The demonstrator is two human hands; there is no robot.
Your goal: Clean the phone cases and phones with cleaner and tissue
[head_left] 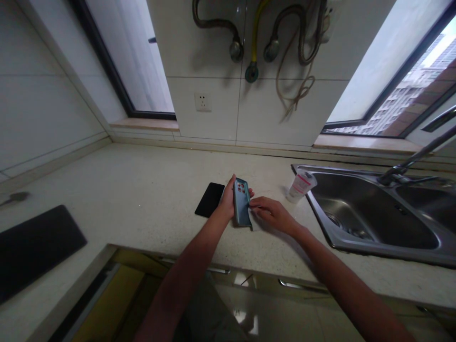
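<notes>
My left hand [226, 199] grips a smartphone in a teal case [241, 202], holding it tilted up with its reddish camera cluster on top. My right hand [271, 214] comes in from the right, its fingertips pinched against the phone's edge. A small white scrap [254, 227], perhaps paper or cloth, shows below those fingers. Just left of my left hand, a flat black slab [210, 199], possibly another phone or a case, lies on the counter.
A cream stone counter [142, 185] runs along the wall. To the right stand a white cup with a pink label [301, 186] and a steel double sink [322, 209] with a faucet [402, 164]. A black mat [35, 251] lies at the left.
</notes>
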